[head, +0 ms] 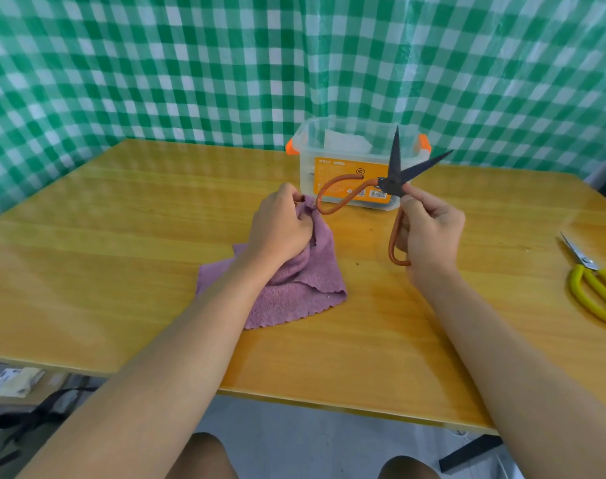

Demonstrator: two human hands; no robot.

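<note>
Far side: green-and-white checked curtain [156, 63] behind the wooden table [121, 271].

Left of centre: purple cloth [294, 292]. Its near part lies flat on the table and its far part is bunched up. Left hand [280, 226] has its fingers curled round the bunched part and grips it. The bunch touches the bend of the left handle loop of the orange-handled scissors [394, 167]. Can't tell whether the fingers themselves touch the loop; the cloth hides that.

Centre: the scissors are held off the table with the black blades spread wide. One blade points almost straight up, the other up and to the right. The left loop curves from the pivot down to the cloth, and its free end sticks up in front of the box label.

Just behind the scissors: clear plastic box [308, 157] with orange latches and an orange label, standing on the table with something white inside.

Right of centre: right hand [431, 233] pinches the scissors at the pivot with thumb and forefinger. The other fingers curl round the right loop, which hangs down past the palm.

Far right, well apart: yellow-handled scissors [595, 292] lie flat on the table with the blades together, partly cut off by the frame edge.
</note>
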